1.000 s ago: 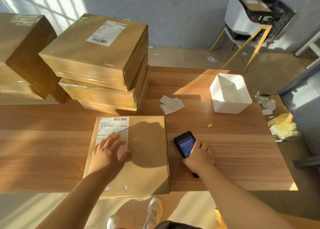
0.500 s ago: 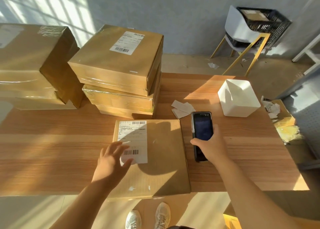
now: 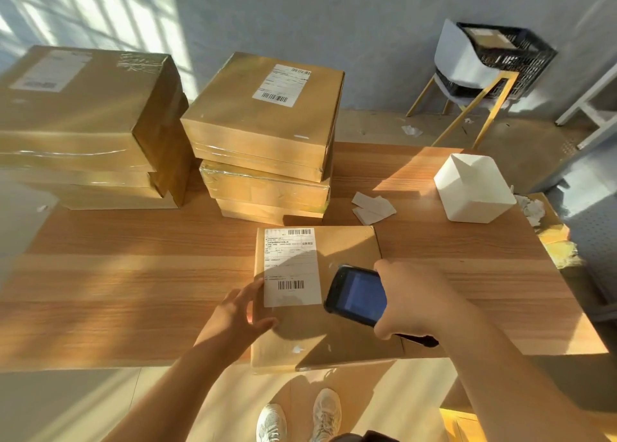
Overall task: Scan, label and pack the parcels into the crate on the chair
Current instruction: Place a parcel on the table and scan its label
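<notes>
Parcel at lower centre lies right at the near edge of the table; a careless push could slide it off. Left hand rests on its left side, fingers straight and spread, just beside the label. Right hand is curled round the scanner above the parcel's right half, screen up. If it is aimed off the lower barcode, the read may fail; where its window points I cannot tell. Stacked parcels stand behind. Upper right, the crate sits on the chair.
</notes>
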{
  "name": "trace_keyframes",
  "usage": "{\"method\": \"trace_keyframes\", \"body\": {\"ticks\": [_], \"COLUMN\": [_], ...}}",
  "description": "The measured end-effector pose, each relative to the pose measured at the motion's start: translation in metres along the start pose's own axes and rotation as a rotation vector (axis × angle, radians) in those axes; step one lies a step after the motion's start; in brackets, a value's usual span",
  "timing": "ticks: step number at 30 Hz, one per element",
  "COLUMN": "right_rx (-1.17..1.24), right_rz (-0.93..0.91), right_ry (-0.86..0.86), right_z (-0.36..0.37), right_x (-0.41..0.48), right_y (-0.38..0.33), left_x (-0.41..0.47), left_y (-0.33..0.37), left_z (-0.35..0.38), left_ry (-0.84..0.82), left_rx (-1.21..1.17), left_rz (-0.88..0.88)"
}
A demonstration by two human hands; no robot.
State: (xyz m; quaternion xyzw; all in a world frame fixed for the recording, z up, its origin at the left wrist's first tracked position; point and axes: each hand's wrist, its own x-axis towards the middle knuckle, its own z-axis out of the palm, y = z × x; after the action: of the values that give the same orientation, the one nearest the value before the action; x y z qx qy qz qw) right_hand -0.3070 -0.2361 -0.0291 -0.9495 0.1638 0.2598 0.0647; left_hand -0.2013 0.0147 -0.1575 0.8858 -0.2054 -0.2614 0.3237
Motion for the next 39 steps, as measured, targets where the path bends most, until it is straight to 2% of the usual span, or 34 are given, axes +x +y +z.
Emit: {"method": "trace_keyframes", "body": {"ticks": [13,20,30,34,39], "right_rx": [-0.048,0.048,-0.044,0.102,0.429], "right_rz": [0.044,0.080,0.063,0.129,0.305], "right_ry": [-0.037,-0.020,0.050,0.098,0.188], "right_z": [0.006,0.014,0.008,0.017,0.046], "right_x": [-0.009,-0.020,-0.021,-0.018,-0.007], "right_y": [-0.015,-0.005,-0.009,0.002,0.039], "left_x": [0.008,0.010,0.009,0.010,0.023], "left_y": [-0.013,-0.011,-0.009,-0.004,0.014], "left_z": [0.003,0.005,0.006,0.008,0.012], "left_ry": [0.031,0.019,0.013,0.088,0.195], "left_rx": [-0.022,-0.018,-0.006,0.112,0.339], "left_rz": [0.048,0.058,0.026,0.039,0.145]}}
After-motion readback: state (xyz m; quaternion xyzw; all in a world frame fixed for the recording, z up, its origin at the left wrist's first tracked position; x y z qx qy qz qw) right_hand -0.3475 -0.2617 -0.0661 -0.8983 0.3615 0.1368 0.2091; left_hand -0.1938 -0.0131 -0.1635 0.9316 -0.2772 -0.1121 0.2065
